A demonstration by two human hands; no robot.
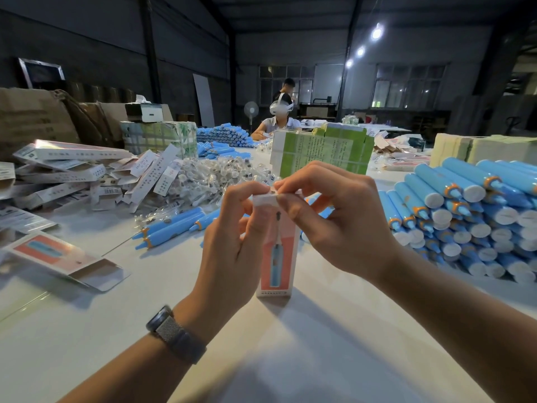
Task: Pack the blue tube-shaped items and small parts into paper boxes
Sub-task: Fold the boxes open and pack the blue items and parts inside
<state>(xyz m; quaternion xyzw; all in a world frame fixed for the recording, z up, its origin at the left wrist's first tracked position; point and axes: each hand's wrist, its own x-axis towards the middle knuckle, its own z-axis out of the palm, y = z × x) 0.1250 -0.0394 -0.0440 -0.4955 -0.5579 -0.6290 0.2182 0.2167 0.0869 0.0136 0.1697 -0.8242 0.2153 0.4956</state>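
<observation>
Right up close, a watch (176, 335) sits on the left wrist, and both hands meet over a paper box (276, 257) standing upright on the white table (319, 344). The left hand (232, 245) curls round the box's upper part, thumb and forefinger pinching the top flap; the right hand (334, 219) pinches that same flap from the other side, fingertips nearly touching the left's. The box front shows a blue tube printed on pink (whether anything is inside, I cannot tell). Just behind the hands, loose blue tubes (171, 228) lie flat on the table. To the left, an open flat carton (66, 257) lies near the edge, with a heap of white folded cartons (87, 175) beyond it. On the right, a big stack of blue tubes (470, 210), white caps facing us. Further back, a pile of clear small parts (223, 173), then a green-printed bundle (322, 149). At the far end, a seated person (279, 120) wearing a headset.
</observation>
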